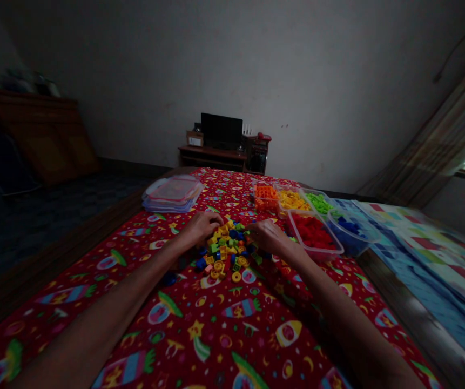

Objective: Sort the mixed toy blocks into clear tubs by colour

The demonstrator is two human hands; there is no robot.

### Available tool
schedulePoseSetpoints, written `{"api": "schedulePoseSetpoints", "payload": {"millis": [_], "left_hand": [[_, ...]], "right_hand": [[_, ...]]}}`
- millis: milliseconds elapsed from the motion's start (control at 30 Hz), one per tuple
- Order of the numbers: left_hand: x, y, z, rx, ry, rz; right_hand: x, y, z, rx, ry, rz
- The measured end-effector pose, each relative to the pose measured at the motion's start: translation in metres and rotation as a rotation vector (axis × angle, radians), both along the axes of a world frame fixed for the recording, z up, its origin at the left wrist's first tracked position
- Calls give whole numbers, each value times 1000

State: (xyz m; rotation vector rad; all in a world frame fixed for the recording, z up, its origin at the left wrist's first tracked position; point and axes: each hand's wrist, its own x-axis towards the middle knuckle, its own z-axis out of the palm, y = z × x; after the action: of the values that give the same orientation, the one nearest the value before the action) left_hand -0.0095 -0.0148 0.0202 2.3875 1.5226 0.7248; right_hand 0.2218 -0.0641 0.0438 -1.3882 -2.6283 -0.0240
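Observation:
A loose pile of toy building blocks (pixel 224 251) in yellow, green, blue and other colours lies on the red patterned tablecloth (pixel 224 335). At its left edge is my left hand (pixel 202 225), its fingers bent inward against the blocks. My right hand (pixel 268 232) reaches the pile from the right, fingers drawn together and pointing left. What either hand has between its fingertips is too dark and small to make out. A round yellow block (pixel 236 277) sits at the pile's near edge.
Clear boxes at the right contain sorted blocks: orange (pixel 265 195), yellow (pixel 294 200), green (pixel 318 203), red (pixel 315 232) and blue (pixel 350 227). Stacked plastic lids (pixel 172 193) lie at the far left. A bed (pixel 430 243) adjoins the table's right side.

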Motion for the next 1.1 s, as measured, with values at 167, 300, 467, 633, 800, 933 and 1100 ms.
{"api": "schedulePoseSetpoints", "payload": {"millis": [167, 300, 467, 633, 800, 933, 1100], "left_hand": [[-4, 0, 2, -12, -59, -57], [4, -4, -4, -20, 11, -120], [7, -9, 1, 66, 103, -76], [-9, -6, 18, 36, 153, -27], [-14, -10, 25, -88, 222, -216], [1, -26, 33, -105, 290, -334], [20, -48, 42, -198, 435, -317]], "right_hand": [[5, -7, 7, 26, 41, -21], [-4, -12, 5, -9, 59, 50], [-13, -24, 0, -79, -19, 139], [-15, -40, 4, -44, -20, 160], [-16, -33, 11, -168, -43, 130], [-8, -27, 16, -98, 24, 95], [-4, -32, 26, -90, -69, 105]]}}
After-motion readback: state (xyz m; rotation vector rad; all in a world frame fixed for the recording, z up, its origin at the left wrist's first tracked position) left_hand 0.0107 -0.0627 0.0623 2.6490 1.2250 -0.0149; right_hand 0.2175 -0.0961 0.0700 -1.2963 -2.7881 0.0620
